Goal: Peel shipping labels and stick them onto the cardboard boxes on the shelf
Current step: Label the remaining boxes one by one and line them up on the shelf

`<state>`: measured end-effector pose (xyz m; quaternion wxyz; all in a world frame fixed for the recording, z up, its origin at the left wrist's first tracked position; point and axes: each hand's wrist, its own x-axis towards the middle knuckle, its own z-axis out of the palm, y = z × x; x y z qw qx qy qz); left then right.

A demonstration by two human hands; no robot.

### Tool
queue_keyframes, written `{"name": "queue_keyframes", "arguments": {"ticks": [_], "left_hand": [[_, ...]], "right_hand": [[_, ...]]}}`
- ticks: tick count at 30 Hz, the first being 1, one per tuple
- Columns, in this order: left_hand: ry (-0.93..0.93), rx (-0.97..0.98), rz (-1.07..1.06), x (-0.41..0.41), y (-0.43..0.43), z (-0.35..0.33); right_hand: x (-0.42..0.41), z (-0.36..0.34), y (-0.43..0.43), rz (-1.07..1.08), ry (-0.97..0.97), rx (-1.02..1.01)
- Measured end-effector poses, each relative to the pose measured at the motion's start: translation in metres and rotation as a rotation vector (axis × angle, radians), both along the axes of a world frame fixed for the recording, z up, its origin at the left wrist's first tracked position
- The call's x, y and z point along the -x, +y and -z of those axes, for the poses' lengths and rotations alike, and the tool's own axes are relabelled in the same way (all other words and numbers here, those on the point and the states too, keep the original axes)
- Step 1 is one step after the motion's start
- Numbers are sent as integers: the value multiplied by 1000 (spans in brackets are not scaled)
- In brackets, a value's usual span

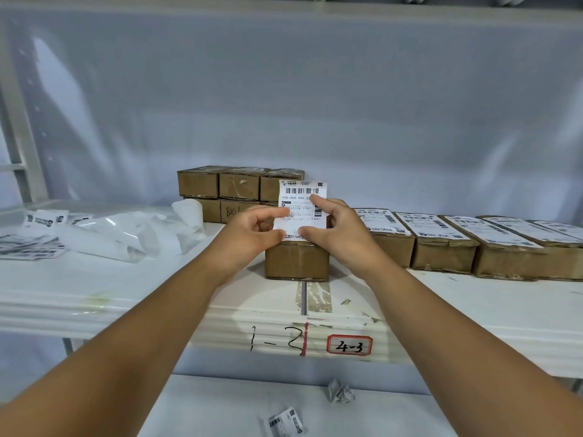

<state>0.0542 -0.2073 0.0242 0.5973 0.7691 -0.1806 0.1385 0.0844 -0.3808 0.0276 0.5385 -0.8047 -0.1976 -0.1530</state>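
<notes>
Both hands pinch one shipping label (pixel 302 205) upright above an unlabelled cardboard box (pixel 297 260) near the front edge of a white shelf (pixel 132 285): the left hand (pixel 252 233) grips its left edge, the right hand (pixel 339 230) its right. Whether the backing is off cannot be told. Lowered askew, the label could likely crease or land crooked. Labelled boxes (pixel 441 244) line the right; discarded backing paper (pixel 132 234) litters the left, with plastic sheeting (pixel 284 89) draped behind.
</notes>
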Motion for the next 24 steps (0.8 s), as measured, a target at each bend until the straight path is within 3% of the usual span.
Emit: {"name": "queue_keyframes", "arguments": {"ticks": [6,24], "left_hand": [[-21,-39,12,-2,-1,1],[-3,-154,-24,-11,2,11]], "right_hand": [[3,-1,2,67,-107,96],[10,-1,4,102,-56,202]]}}
